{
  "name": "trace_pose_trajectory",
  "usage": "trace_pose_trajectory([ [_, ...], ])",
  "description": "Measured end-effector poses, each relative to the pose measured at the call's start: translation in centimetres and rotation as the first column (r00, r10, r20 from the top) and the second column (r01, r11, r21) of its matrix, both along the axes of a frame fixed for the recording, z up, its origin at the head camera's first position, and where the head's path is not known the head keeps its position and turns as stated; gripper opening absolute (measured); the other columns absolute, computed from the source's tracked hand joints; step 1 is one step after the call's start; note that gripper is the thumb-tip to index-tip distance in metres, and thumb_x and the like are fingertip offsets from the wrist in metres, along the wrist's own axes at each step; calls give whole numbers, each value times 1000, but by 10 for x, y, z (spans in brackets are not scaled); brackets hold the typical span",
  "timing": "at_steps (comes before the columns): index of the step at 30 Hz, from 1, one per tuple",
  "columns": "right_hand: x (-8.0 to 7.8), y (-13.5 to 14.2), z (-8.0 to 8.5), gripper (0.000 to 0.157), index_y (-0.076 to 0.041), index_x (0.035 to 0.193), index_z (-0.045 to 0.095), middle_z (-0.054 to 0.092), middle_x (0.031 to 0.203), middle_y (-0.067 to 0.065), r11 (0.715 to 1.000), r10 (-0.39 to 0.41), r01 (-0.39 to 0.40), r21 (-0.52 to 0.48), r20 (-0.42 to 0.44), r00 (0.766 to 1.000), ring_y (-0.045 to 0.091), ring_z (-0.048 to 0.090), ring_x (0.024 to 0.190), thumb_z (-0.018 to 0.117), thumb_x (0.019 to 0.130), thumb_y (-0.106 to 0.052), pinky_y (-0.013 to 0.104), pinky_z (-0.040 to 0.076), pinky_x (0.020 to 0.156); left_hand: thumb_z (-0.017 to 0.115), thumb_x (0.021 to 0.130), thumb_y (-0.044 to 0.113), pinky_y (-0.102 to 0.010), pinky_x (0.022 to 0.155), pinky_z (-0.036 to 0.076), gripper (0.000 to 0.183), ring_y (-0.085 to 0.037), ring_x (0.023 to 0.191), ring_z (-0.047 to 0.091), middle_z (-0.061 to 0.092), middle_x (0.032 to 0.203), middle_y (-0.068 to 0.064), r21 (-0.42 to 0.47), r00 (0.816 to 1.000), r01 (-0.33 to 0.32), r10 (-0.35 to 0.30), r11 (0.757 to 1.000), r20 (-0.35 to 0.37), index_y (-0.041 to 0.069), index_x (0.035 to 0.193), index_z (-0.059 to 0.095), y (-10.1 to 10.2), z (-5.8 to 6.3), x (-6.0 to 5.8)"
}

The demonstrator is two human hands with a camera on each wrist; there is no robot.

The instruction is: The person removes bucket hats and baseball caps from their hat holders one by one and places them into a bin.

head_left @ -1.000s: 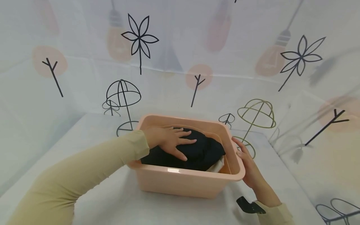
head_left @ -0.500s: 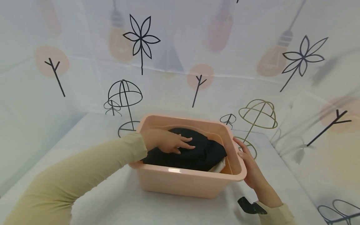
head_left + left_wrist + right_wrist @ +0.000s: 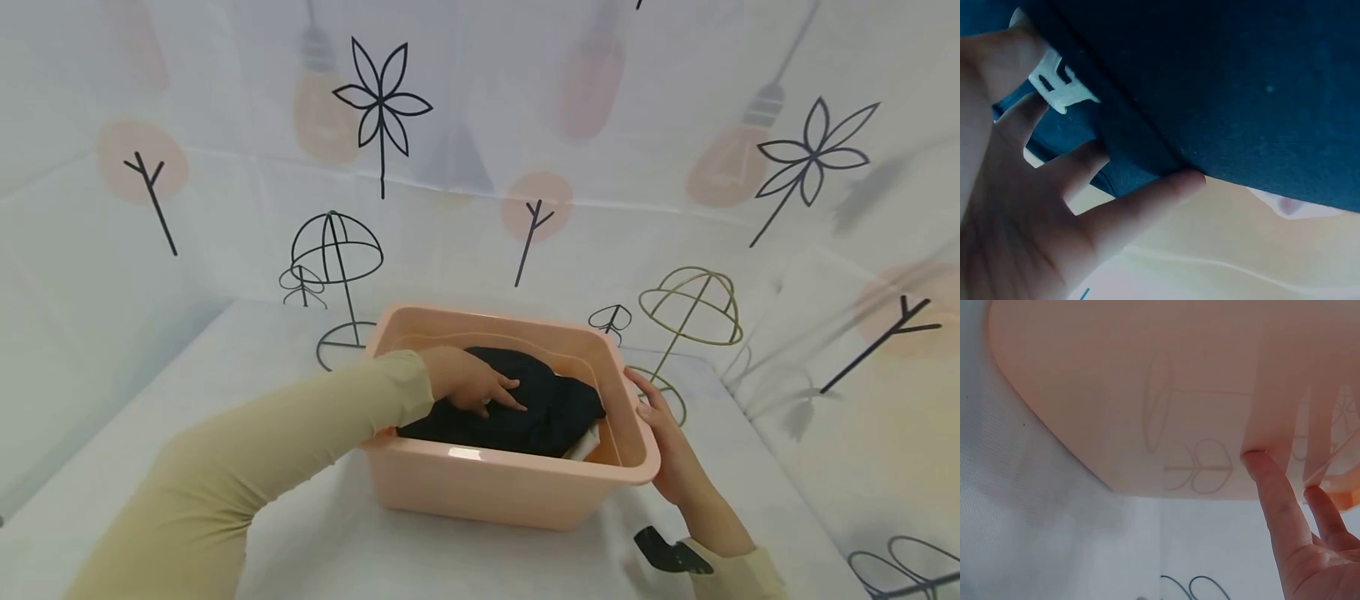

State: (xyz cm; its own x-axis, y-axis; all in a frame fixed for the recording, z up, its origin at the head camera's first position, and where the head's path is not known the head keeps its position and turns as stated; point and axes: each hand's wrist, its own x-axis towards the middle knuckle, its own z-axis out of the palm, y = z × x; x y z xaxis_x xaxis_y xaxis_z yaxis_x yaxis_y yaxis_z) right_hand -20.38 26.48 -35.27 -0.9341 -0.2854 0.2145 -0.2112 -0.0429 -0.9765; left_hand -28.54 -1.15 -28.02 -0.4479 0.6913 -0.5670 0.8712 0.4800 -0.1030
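A peach plastic tub (image 3: 495,487) stands on the white surface. Bunched inside lies a dark navy garment (image 3: 517,417), with a white print (image 3: 1063,84) and a seam showing in the left wrist view. My left hand (image 3: 468,385) reaches over the tub's left side and pinches the garment between thumb and curled fingers; the fingertips are partly out of sight in the head view. At the tub's right end, my right hand (image 3: 671,446) rests against the rim. In the right wrist view its nearly straight fingers (image 3: 1282,506) touch the tub's outer wall.
A pale cloth corner (image 3: 585,442) shows beneath the garment at the tub's right. White sheeting with printed plants and lamps (image 3: 465,167) rises behind and at both sides. A black band (image 3: 671,552) is near the right cuff.
My left hand lay spread flat on the garment, then its fingers drew together and curled onto the cloth, with the forearm shifting right. The right hand stays at the rim.
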Motion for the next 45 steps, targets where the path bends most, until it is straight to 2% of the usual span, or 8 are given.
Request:
trace_pose_trajectory([
  [4, 0, 0, 1, 47, -22, 146, 20, 35, 132, 3, 1000, -1, 1, 6, 7, 1000, 9, 48, 106, 28, 100, -26, 24, 46, 84, 45, 98, 30, -41, 110, 21, 57, -30, 137, 18, 6, 155, 4, -18, 999, -36, 36, 999, -16, 39, 147, 17, 0, -1, 3],
  [9, 0, 1, 1, 47, -23, 147, 20, 33, 134, 2, 1000, -7, 7, 15, 8, 1000, 9, 48, 108, 27, 100, -26, 23, 46, 84, 41, 99, 33, -43, 110, 19, 57, -33, 137, 16, 4, 155, 6, 9, 998, -56, 56, 998, -29, 41, 147, 12, -6, -1, 5],
  [16, -1, 1, 2, 47, -24, 146, 20, 34, 133, 1, 1000, 6, -6, 9, 15, 1000, 9, 49, 108, 28, 100, -27, 24, 46, 85, 43, 99, 31, -39, 109, 23, 54, -24, 138, 19, 13, 154, 2, 102, 996, -68, 73, 992, -41, 41, 146, 20, -21, 6, 7],
  [21, 0, 1, 1, 46, -25, 146, 21, 36, 133, -1, 1000, 9, -9, 5, 20, 1000, 9, 50, 108, 29, 100, -27, 25, 46, 86, 42, 100, 29, -38, 105, 31, 53, -23, 138, 20, 16, 153, 2, 145, 993, -102, 109, 984, -41, 42, 146, 20, -32, 11, 14],
  [23, 0, 1, 1, 46, -26, 146, 22, 37, 133, -2, 1000, 11, -12, 3, 21, 1000, 9, 50, 108, 29, 100, -27, 25, 46, 86, 43, 99, 29, -38, 106, 30, 54, -22, 138, 20, 16, 153, 3, 162, 992, -111, 120, 981, -49, 42, 146, 19, -36, 13, 17],
  [29, 0, 1, 2, 47, -25, 146, 21, 35, 134, -2, 1000, 4, -4, 7, 22, 1000, 9, 49, 109, 29, 100, -28, 25, 46, 86, 44, 99, 33, -40, 112, 14, 53, -23, 139, 16, 19, 153, 2, 222, 990, -71, 96, 973, -107, 38, 147, 23, -42, 24, 27],
  [37, 0, 2, 2, 48, -23, 147, 19, 33, 135, -1, 1000, 4, -4, 12, 19, 1000, 9, 48, 109, 29, 100, -27, 24, 46, 86, 40, 99, 40, -36, 112, 11, 52, -23, 140, 10, 15, 154, -1, 246, 981, -46, 90, 968, -170, 34, 147, 23, -45, 37, 31],
  [45, 1, 1, 3, 48, -23, 147, 19, 32, 135, 0, 1000, 4, -5, 13, 20, 1000, 9, 48, 110, 29, 100, -27, 25, 46, 86, 40, 97, 46, -35, 112, 11, 56, -21, 140, 9, 12, 155, -4, 296, 962, -5, 85, 955, -260, 30, 148, 23, -56, 50, 35],
])
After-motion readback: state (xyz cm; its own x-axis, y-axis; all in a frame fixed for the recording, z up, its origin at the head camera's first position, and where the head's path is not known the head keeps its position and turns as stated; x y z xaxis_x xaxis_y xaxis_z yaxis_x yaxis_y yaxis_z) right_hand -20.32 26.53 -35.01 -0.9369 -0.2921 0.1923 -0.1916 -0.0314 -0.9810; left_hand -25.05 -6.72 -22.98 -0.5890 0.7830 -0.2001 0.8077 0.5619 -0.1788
